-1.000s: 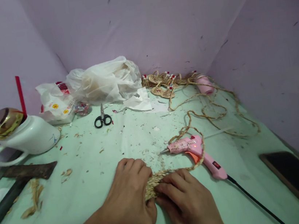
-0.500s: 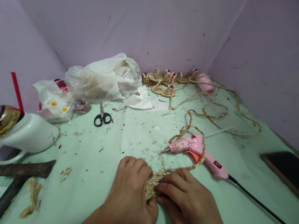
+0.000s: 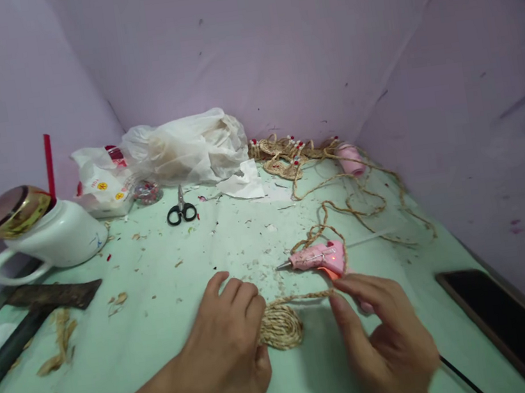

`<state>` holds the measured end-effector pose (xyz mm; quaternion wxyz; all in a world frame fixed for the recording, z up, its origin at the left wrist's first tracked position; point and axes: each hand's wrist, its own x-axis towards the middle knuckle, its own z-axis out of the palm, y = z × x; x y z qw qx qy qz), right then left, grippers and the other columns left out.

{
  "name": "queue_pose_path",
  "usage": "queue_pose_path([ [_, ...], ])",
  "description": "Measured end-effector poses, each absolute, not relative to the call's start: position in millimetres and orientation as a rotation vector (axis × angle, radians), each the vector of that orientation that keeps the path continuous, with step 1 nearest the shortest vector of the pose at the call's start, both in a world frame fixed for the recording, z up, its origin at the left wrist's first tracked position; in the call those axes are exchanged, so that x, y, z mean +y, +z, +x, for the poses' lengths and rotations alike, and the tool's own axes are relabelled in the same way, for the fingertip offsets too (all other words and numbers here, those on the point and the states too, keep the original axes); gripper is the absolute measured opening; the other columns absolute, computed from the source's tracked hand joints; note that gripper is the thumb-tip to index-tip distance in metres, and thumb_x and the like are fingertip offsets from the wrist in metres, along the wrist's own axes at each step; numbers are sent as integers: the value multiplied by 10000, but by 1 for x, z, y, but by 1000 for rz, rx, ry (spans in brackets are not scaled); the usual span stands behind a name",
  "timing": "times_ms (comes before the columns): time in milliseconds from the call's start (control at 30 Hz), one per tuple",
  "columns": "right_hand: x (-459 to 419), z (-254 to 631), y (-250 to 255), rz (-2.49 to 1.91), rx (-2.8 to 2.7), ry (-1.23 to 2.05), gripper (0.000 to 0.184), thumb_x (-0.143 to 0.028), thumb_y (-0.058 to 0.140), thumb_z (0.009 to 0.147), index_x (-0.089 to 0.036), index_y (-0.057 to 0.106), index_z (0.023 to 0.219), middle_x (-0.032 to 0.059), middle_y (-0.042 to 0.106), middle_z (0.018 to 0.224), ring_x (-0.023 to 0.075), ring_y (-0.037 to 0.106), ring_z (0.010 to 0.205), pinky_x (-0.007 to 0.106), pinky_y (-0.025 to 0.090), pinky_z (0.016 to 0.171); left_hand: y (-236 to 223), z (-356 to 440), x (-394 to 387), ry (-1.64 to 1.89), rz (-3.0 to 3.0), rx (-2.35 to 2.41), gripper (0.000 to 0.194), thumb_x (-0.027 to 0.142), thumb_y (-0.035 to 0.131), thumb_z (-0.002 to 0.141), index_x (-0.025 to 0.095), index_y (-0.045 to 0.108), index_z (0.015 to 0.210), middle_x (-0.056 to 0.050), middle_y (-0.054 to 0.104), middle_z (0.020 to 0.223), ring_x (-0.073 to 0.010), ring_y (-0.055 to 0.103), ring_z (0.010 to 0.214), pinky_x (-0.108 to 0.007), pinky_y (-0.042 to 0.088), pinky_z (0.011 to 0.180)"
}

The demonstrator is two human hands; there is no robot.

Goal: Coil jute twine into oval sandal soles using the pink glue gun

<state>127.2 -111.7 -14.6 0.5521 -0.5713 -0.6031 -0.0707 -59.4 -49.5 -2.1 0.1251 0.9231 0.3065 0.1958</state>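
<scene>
A flat coil of braided straw cord [image 3: 282,328] lies low in the middle, its rounded right end showing. My left hand [image 3: 227,349] is closed over the coil's left side, which it hides. From the coil's top edge a strand of cord [image 3: 302,297] runs right, to the thumb and forefinger of my right hand [image 3: 390,341], which pinch it. Just beyond that hand is a pink hot glue gun [image 3: 316,257] with its red light on and its metal tip pointing left. My right hand covers most of the gun's handle.
Black-handled scissors [image 3: 181,212] lie toward the back. On the left are a white mug [image 3: 65,238] and a hammer [image 3: 55,294]. A dark phone-like slab [image 3: 500,313] is at right. Loose cord [image 3: 358,209] trails to woven pieces [image 3: 281,155], near plastic bags [image 3: 192,144].
My right hand has moved off the coil, to the right, with the cord between its fingers. The coil's right end now shows. My left hand stays on it; the view has shifted slightly.
</scene>
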Motion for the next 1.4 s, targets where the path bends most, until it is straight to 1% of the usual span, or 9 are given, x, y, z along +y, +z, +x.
queue_pose_path([
  [100,-108,138,-19,-1379,-1561,-113,217,-64,588,809,-187,613,986,61,648,890,203,577,838,379,446,735,-4,-59,-47,541,2594,937,227,146,562,603,155,560,830,-60,532,862,-218,467,833,-457,347,916],
  [300,-105,143,-21,-1343,-1550,-28,190,-85,570,832,-194,611,982,58,654,873,202,582,839,384,461,744,7,-60,-58,566,2531,882,277,120,582,536,184,534,801,-9,538,812,-193,489,804,-479,310,970],
  [433,-108,144,-19,-1324,-1501,-43,191,-92,512,866,-204,596,996,59,662,893,203,583,876,402,454,794,20,-63,-61,693,2736,723,238,124,598,612,172,562,842,-31,590,842,-210,516,829,-517,281,1007],
  [600,-109,143,-18,-1317,-1675,-1,267,-114,521,857,-217,589,1094,63,675,1064,222,577,1021,501,289,1007,23,-65,-48,959,3022,632,196,119,552,717,128,593,908,-84,639,872,-239,547,854,-553,297,991],
  [700,-107,140,-19,-1315,-1730,31,243,-123,552,845,-216,600,1064,49,689,1019,207,599,986,499,238,1038,18,-64,-45,985,3071,603,176,118,536,736,117,600,900,-93,645,872,-235,558,843,-545,314,980],
  [867,-107,137,-17,-1369,-1697,119,85,-155,570,838,-205,637,820,-8,654,714,157,595,696,391,384,825,10,-61,-46,971,3126,557,181,100,524,749,101,609,909,-101,651,877,-227,570,825,-549,308,985],
  [1000,-109,134,-13,-1441,-1659,195,130,-194,611,800,-203,622,671,-39,589,584,140,536,574,334,369,672,4,-58,-45,996,3139,528,182,110,527,763,95,613,924,-106,655,881,-223,571,821,-552,314,981],
  [1167,-111,134,-10,-1475,-1645,265,141,-192,581,809,-203,599,669,-34,593,607,144,526,590,309,373,631,3,-59,-45,980,3117,535,195,110,529,770,95,610,946,-108,660,903,-221,576,839,-552,321,982],
  [1400,-111,139,-10,-1415,-1742,281,137,-94,504,822,-200,562,756,-1,596,707,168,527,691,333,397,687,5,-60,-45,973,3043,493,206,105,537,747,112,596,944,-95,656,888,-216,576,820,-557,324,971],
])
